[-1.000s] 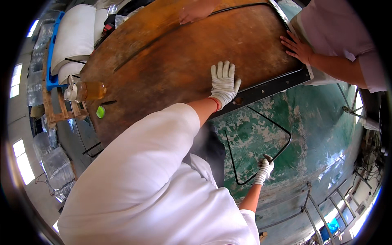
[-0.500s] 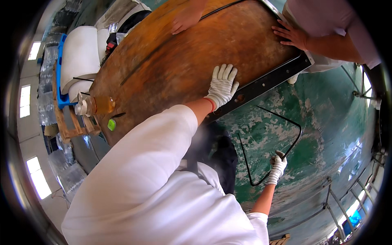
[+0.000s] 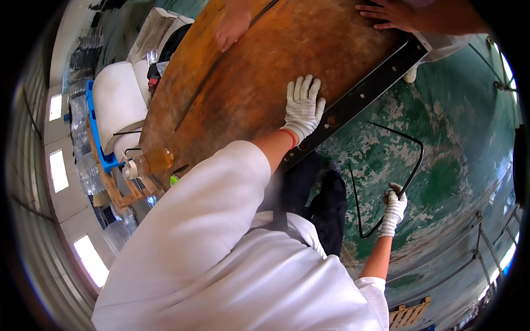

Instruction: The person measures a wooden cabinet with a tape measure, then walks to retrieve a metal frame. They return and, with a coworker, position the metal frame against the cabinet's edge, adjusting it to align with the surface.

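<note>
My left hand (image 3: pixel 302 107), in a white knit glove, rests palm down on the brown, worn tabletop (image 3: pixel 259 71), fingers spread. It is close to the black metal rail (image 3: pixel 361 95) along the table edge. Off to the right, over the floor, my right hand (image 3: pixel 394 209), gloved too, is closed around a thin black rod bent into an open U shape (image 3: pixel 422 149). A straight dark rod (image 3: pixel 201 88) lies across the tabletop, with another person's hand (image 3: pixel 232 28) over it. That person's other hand (image 3: pixel 389 15) lies at the far right corner.
A jar of amber liquid (image 3: pixel 152 163) lies or stands at the table's left edge, near a small green item (image 3: pixel 174 180). Beyond are white rolls (image 3: pixel 118 96) on a blue pallet (image 3: pixel 95 127). Metal railings (image 3: pixel 479 237) and a wooden pallet (image 3: pixel 409 313) are at the lower right.
The view has shifted, so the table and jar appear farther right. My left hand stays flat on the tabletop, and my right hand still grips the bent rod.
</note>
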### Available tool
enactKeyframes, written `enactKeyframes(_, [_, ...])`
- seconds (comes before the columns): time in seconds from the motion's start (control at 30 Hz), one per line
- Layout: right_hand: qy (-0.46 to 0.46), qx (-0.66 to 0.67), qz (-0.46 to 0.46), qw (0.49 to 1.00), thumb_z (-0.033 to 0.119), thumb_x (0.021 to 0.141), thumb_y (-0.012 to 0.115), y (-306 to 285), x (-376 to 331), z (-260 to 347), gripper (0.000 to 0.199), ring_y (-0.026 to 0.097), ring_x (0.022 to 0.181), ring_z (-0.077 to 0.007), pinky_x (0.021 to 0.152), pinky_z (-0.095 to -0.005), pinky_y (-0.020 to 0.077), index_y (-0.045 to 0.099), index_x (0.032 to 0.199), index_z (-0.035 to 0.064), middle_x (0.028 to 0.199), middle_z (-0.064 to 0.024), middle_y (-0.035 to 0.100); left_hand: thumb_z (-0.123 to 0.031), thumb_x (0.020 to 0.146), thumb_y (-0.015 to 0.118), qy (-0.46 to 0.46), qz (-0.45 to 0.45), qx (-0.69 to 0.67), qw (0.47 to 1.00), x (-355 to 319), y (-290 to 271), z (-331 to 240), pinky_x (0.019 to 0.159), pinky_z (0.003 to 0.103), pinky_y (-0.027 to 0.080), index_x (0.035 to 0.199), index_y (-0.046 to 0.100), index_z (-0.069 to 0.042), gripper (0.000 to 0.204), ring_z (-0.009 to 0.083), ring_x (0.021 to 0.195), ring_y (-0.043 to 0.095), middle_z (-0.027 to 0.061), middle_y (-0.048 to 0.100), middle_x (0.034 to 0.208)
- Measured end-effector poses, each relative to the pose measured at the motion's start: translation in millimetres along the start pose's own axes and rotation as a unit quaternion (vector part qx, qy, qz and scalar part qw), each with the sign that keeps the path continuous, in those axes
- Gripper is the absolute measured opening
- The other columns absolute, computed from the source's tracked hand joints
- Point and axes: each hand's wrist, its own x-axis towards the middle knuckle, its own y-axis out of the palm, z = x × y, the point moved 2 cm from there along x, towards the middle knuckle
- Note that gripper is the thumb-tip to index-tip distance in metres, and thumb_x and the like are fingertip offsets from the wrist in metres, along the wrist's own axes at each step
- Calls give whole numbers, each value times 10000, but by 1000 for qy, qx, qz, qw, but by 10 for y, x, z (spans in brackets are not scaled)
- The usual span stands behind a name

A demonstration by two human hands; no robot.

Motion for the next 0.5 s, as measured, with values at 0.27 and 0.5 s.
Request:
enactKeyframes(0.27, [-24, -66, -57, 996, 75, 804, 541, -225, 98, -146, 143, 449, 503, -67, 456, -200, 359, 613, 926, 97, 646, 12, 542, -280, 842, 475, 31, -65, 1, 997, -2, 60, 36, 1050, 471, 166, 1270, 380, -100, 474, 324, 1250, 301, 134, 369, 1324])
enactKeyframes(0.5, [-18, -71, -71, 995, 43, 795, 496, -367, 114, -155, 183, 436, 509, -68, 473, -207, 357, 605, 939, 73, 651, 7, 529, -286, 857, 456, 40, -52, -2, 998, -1, 66, 43, 1047, 482, 169, 1263, 384, -91, 457, 334, 1255, 293, 133, 355, 1340])
